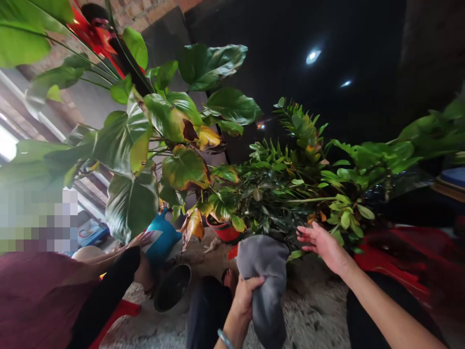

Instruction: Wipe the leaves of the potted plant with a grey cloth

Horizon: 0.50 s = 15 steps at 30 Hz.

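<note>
My left hand (247,296) is closed around a grey cloth (267,276) at the bottom centre, the cloth draped over and hanging below my fingers. My right hand (323,245) is open, fingers stretched toward the dark green leaves of a bushy plant (290,189) just above it, close to the foliage but not gripping it. A large-leaved plant (152,145) with yellowing, brown-edged leaves rises to the left.
Another person in a dark red top sits at the left, their hand (140,240) by a blue watering can (163,237). A red pot (227,232) and a dark round bowl (172,286) rest on the gravelly floor. Red fabric lies at right.
</note>
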Tool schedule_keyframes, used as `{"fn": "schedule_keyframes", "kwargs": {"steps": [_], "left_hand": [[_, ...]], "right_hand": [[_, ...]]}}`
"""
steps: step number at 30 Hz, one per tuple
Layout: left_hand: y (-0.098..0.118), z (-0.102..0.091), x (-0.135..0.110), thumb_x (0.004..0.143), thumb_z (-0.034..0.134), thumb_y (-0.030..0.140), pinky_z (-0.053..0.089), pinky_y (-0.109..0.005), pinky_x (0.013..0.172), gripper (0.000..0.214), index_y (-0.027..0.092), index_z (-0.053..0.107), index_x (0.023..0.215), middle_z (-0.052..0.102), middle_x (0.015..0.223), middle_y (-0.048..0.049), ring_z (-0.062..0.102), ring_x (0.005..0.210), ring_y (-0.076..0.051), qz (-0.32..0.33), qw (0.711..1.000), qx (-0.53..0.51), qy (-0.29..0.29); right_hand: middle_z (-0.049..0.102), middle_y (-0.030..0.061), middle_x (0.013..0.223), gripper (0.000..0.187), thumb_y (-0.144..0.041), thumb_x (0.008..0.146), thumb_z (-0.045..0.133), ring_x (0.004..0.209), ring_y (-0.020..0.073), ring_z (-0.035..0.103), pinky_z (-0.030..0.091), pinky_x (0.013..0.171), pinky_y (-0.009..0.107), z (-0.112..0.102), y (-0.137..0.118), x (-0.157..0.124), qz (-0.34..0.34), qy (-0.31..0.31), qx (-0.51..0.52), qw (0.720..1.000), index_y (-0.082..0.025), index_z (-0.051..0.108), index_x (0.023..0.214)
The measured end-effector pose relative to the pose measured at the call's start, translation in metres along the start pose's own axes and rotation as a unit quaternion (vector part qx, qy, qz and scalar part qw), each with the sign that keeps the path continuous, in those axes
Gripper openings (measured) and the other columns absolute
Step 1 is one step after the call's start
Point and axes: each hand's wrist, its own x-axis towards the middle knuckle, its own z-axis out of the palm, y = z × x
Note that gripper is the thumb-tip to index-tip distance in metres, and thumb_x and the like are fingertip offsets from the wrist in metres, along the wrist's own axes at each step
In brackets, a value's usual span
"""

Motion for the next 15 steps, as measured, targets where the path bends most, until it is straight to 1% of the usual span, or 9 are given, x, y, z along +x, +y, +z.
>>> {"fn": "schedule_keyframes", "kwargs": {"steps": [2, 4, 6, 7, 8, 10, 12, 14, 15], "left_hand": [[0.029, 0.007, -0.003, 0.035, 0.085, 0.021, 0.055, -0.041, 0.071, 0.048, 0.013, 0.067, 0.079, 0.072, 0.069, -0.0072, 0.068, 0.066, -0.027, 0.013, 0.999, -0.014, -0.033], [0.074, 0.023, 0.001, 0.039, 0.084, 0.023, 0.055, -0.039, 0.075, 0.044, 0.013, 0.068, 0.079, 0.074, 0.071, -0.0055, 0.068, 0.067, -0.025, 0.066, 0.996, -0.044, -0.049], [0.112, 0.04, 0.011, 0.043, 0.082, 0.022, 0.055, -0.034, 0.075, 0.038, 0.015, 0.068, 0.078, 0.074, 0.07, -0.0018, 0.067, 0.066, -0.02, 0.145, 0.984, -0.096, -0.027], [0.122, 0.047, 0.016, 0.045, 0.081, 0.021, 0.054, -0.031, 0.074, 0.036, 0.016, 0.068, 0.078, 0.073, 0.07, -0.0004, 0.066, 0.065, -0.018, 0.172, 0.978, -0.116, -0.011], [0.125, 0.052, 0.02, 0.047, 0.08, 0.021, 0.054, -0.03, 0.072, 0.033, 0.017, 0.068, 0.078, 0.073, 0.069, 0.0003, 0.066, 0.064, -0.017, 0.184, 0.975, -0.125, 0.007], [0.105, 0.053, 0.024, 0.05, 0.079, 0.02, 0.053, -0.029, 0.068, 0.032, 0.016, 0.068, 0.08, 0.073, 0.069, -0.0005, 0.065, 0.061, -0.017, 0.162, 0.981, -0.104, 0.032], [0.065, 0.042, 0.02, 0.048, 0.08, 0.02, 0.053, -0.031, 0.062, 0.036, 0.015, 0.069, 0.082, 0.073, 0.068, -0.0034, 0.065, 0.058, -0.019, 0.094, 0.994, -0.042, 0.027], [0.025, 0.024, 0.009, 0.043, 0.081, 0.017, 0.051, -0.034, 0.056, 0.037, 0.013, 0.07, 0.078, 0.072, 0.062, -0.0058, 0.063, 0.053, -0.022, -0.01, 0.999, 0.027, -0.018], [0.012, 0.016, 0.003, 0.04, 0.081, 0.015, 0.051, -0.035, 0.057, 0.037, 0.013, 0.07, 0.074, 0.07, 0.059, -0.0059, 0.063, 0.052, -0.022, -0.042, 0.998, 0.037, -0.035]], "right_hand": [[0.077, 0.0094, 0.08, 0.035, -0.038, 0.089, 0.052, 0.071, 0.0205, 0.069, 0.054, 0.055, 0.027, -0.001, -0.001, 0.0, 0.0, -0.003, 0.003, 1.0, -0.021, 0.078, 0.074], [0.077, 0.009, 0.078, 0.034, -0.037, 0.088, 0.053, 0.07, 0.0203, 0.068, 0.053, 0.054, 0.026, -0.001, -0.001, 0.001, -0.005, -0.004, 0.01, 1.0, -0.021, 0.078, 0.073], [0.077, 0.0089, 0.079, 0.033, -0.034, 0.089, 0.052, 0.07, 0.0196, 0.068, 0.053, 0.054, 0.026, 0.001, -0.001, 0.001, -0.008, 0.001, 0.016, 1.0, -0.021, 0.078, 0.073], [0.077, 0.009, 0.08, 0.034, -0.033, 0.089, 0.051, 0.07, 0.0192, 0.068, 0.053, 0.055, 0.026, 0.003, -0.001, 0.0, -0.01, 0.004, 0.017, 1.0, -0.02, 0.078, 0.073], [0.077, 0.0092, 0.081, 0.034, -0.033, 0.089, 0.051, 0.07, 0.019, 0.068, 0.054, 0.055, 0.026, 0.004, -0.001, 0.0, -0.012, 0.008, 0.016, 1.0, -0.02, 0.078, 0.073], [0.077, 0.0097, 0.081, 0.034, -0.032, 0.089, 0.051, 0.071, 0.0188, 0.068, 0.054, 0.055, 0.026, 0.006, -0.001, -0.001, -0.015, 0.017, 0.01, 1.0, -0.019, 0.078, 0.074], [0.077, 0.0102, 0.082, 0.034, -0.033, 0.089, 0.051, 0.071, 0.0189, 0.068, 0.054, 0.055, 0.026, 0.006, -0.001, -0.002, -0.017, 0.022, 0.004, 1.0, -0.019, 0.078, 0.074], [0.077, 0.0107, 0.083, 0.033, -0.035, 0.088, 0.053, 0.072, 0.0191, 0.068, 0.054, 0.055, 0.026, 0.004, 0.0, -0.002, -0.018, 0.019, 0.003, 1.0, -0.019, 0.078, 0.075], [0.077, 0.0109, 0.084, 0.033, -0.036, 0.087, 0.054, 0.072, 0.0193, 0.068, 0.054, 0.055, 0.026, 0.002, 0.0, -0.002, -0.018, 0.016, 0.004, 1.0, -0.019, 0.078, 0.075]]}}
